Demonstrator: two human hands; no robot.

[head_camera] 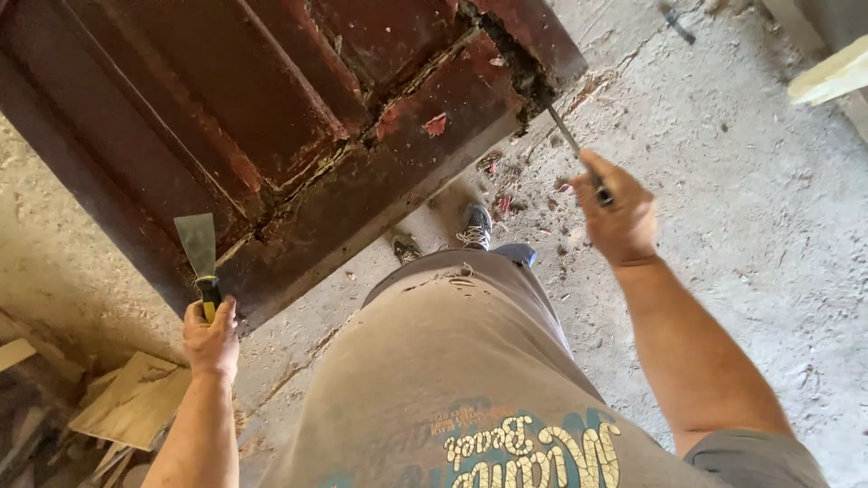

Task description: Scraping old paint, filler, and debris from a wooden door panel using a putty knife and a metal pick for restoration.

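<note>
A worn dark red wooden door point(271, 117) leans in front of me, its paint flaking and its lower corner rotted. My left hand point(211, 336) grips the yellow and black handle of a wide metal scraper point(197, 242), whose blade rests against the door's edge. My right hand point(617, 212) holds a thin screwdriver point(571, 149); its tip pokes into the crumbling dark gap at the door's corner point(529, 86).
Rough concrete floor point(741, 226) spreads to the right, strewn with red paint flakes point(502, 203) by my shoes point(476, 226). Wooden offcuts point(136, 398) lie at the lower left. A pale timber piece point(832, 77) sits at the upper right.
</note>
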